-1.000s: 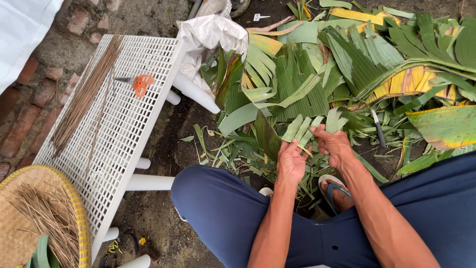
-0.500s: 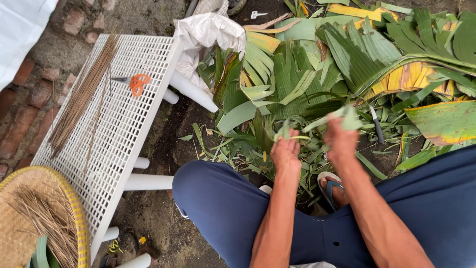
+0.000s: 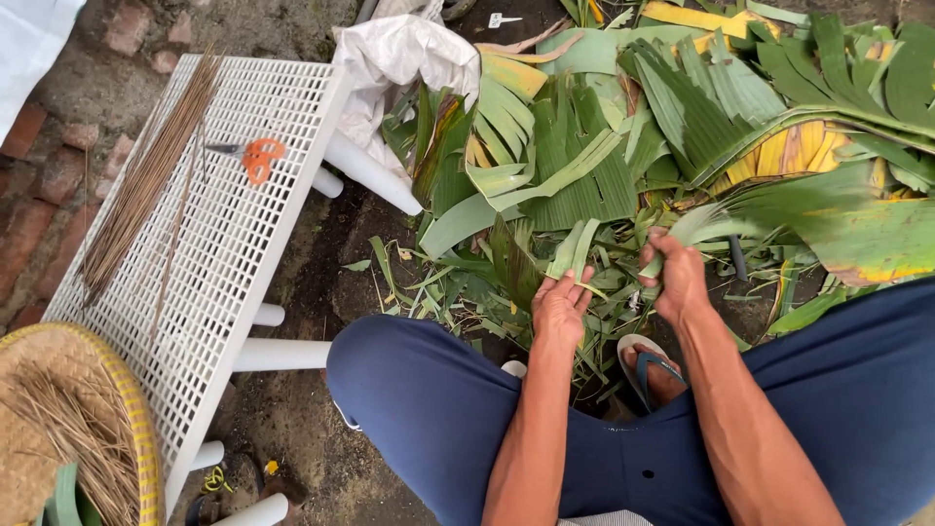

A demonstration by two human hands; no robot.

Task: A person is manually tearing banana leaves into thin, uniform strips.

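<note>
Both hands work at the near edge of the heap of banana leaves (image 3: 682, 127), just in front of the person's knees. The left hand (image 3: 560, 307) has its fingers curled around a narrow strip of green leaf (image 3: 573, 248), which stands up out of the grip; the right hand (image 3: 677, 278) is closed on a wider torn leaf piece (image 3: 703, 226) that fans away to the right. The leaves are broad, ribbed and glossy, some yellowed along the midrib, and they split readily along the grain, so a hard or uneven pull could, I judge, tear a strip ragged or short. The cut trimmings (image 3: 438, 282) littered on the damp ground at the heap's near side look slippery beside the sandalled foot (image 3: 651, 368). Left of the heap lies a white plastic lattice rack (image 3: 243, 234), bearing a bundle of thin brown sticks (image 3: 146, 175) and orange-handled scissors (image 3: 255, 156); a woven basket (image 3: 58, 429) of dry fibre sits at the rack's near corner.
</note>
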